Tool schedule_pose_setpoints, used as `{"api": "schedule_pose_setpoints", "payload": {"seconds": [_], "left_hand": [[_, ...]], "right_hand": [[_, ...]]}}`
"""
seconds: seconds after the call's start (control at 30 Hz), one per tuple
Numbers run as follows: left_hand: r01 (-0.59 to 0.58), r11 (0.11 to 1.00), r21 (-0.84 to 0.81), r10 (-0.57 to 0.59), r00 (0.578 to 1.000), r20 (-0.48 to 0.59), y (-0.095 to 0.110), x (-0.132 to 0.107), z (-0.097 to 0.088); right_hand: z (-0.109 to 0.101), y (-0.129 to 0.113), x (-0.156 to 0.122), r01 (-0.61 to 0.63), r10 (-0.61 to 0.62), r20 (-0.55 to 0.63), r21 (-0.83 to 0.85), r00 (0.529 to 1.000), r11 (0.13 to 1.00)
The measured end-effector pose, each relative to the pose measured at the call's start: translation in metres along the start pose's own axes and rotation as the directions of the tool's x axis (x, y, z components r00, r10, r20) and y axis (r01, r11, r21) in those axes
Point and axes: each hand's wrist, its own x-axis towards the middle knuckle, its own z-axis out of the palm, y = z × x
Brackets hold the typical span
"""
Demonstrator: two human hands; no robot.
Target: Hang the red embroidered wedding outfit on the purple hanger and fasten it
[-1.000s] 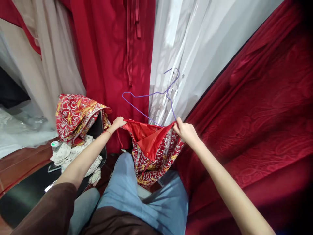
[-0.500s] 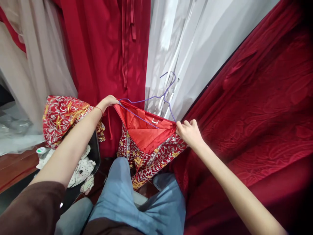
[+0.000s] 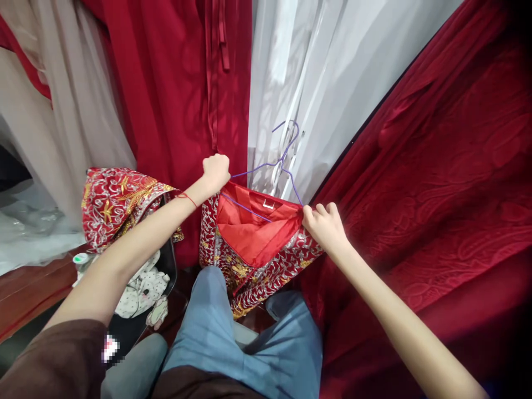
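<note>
A red embroidered garment (image 3: pixel 253 260) with a plain red lining hangs open in front of my knees. A purple wire hanger (image 3: pixel 272 166) sits in its top opening, hook pointing up. My left hand (image 3: pixel 215 169) is a closed fist gripping the garment's left top edge together with the hanger's left end. My right hand (image 3: pixel 325 224) pinches the garment's right top edge beside the hanger's right end.
Dark red robes (image 3: pixel 174 83) and a white gown (image 3: pixel 316 72) hang behind. A red patterned cloth (image 3: pixel 449 183) fills the right. At left a black chair (image 3: pixel 166 266) bears another embroidered red garment (image 3: pixel 116 202) and a white dotted cloth (image 3: pixel 139 291). My blue-jeaned legs (image 3: pixel 233 343) are below.
My left hand rose, then moved right, pulling the garment's left edge up over the hanger's left end. My right hand stayed nearly in place.
</note>
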Motion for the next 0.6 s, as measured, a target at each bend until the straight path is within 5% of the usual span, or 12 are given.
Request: {"api": "schedule_pose_setpoints", "payload": {"seconds": [0.13,0.27,0.47,0.6], "left_hand": [[0.038,0.968,-0.249,-0.064,0.993,-0.099,0.019,-0.01,-0.006],[0.018,0.794,-0.607,-0.129,0.982,-0.138,0.017,-0.017,-0.009],[0.028,0.937,-0.348,-0.011,0.999,0.051,-0.012,-0.044,-0.005],[0.107,0.935,-0.339,-0.045,0.982,0.186,-0.034,-0.045,-0.008]], "right_hand": [[0.0,0.006,-0.003,-0.013,0.013,-0.03,0.004,0.999,1.0],[0.003,0.014,-0.005,-0.031,0.033,-0.03,0.052,0.999,0.998],[0.023,0.031,-0.011,-0.095,0.098,-0.017,0.112,0.995,0.989],[0.041,0.038,-0.013,-0.186,0.202,-0.084,0.171,0.976,0.967]]}}
